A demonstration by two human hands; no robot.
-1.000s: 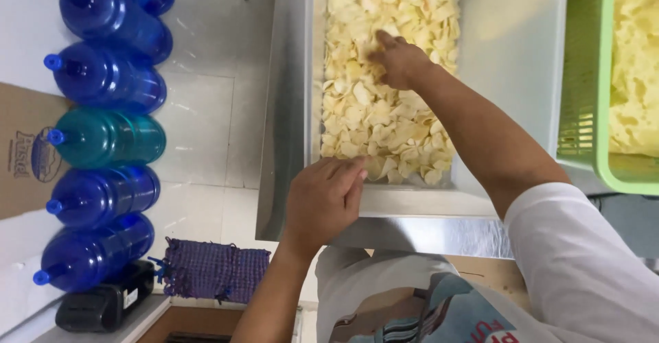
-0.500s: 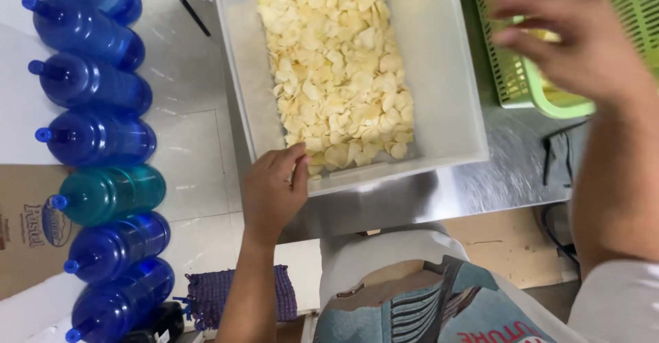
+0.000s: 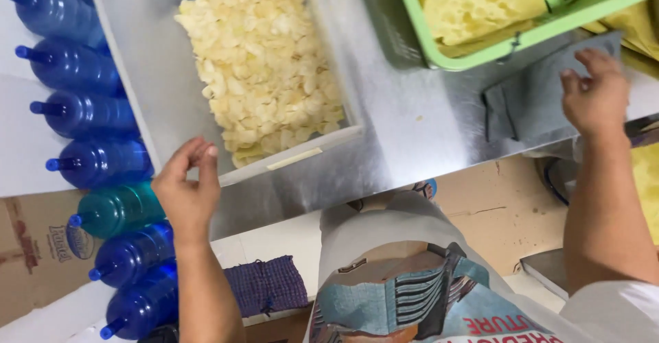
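Roughly: seven bottles (image 3: 89,113), one tray (image 3: 151,68), two hands: left hand (image 3: 187,192), right hand (image 3: 596,96).

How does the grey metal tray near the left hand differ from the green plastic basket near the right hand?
The grey metal tray has solid, smooth walls; the green plastic basket has slotted walls. The tray holds loose pale yellow chips; the basket holds larger yellow spongy blocks. The left hand is at the tray's near corner; the right hand rests on a grey cloth beside the basket. Both stand on the steel counter.
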